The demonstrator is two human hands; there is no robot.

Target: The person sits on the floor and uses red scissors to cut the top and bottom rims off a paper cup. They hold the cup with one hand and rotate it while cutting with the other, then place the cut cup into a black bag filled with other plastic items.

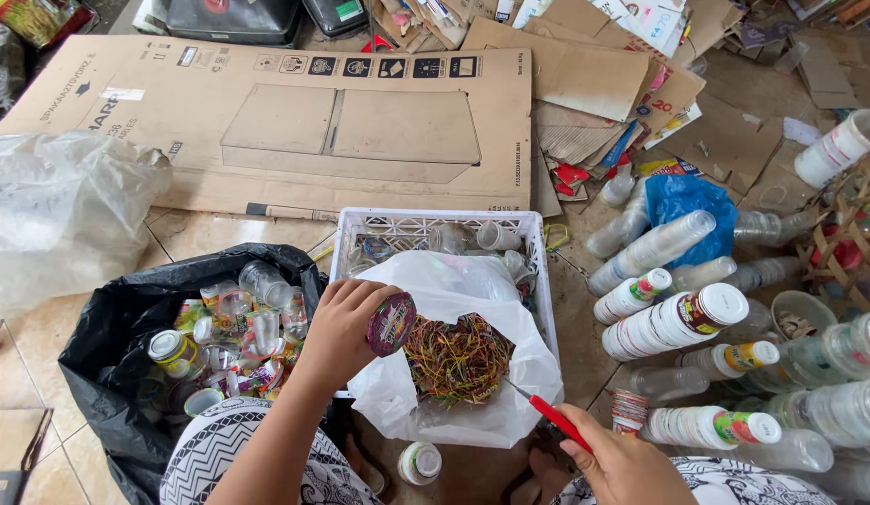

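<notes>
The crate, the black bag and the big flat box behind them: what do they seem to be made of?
The crate looks like white moulded plastic, judging by its lattice walls. The black bag appears to be thin plastic film; it is glossy and crumpled. The flat box seems to be brown cardboard, matte, with printed marks and creased folds.

Tan tiled floor (220, 232), daylit; flattened cardboard sheet (267, 112) upper left; cardboard scraps (641, 65) upper right
</notes>
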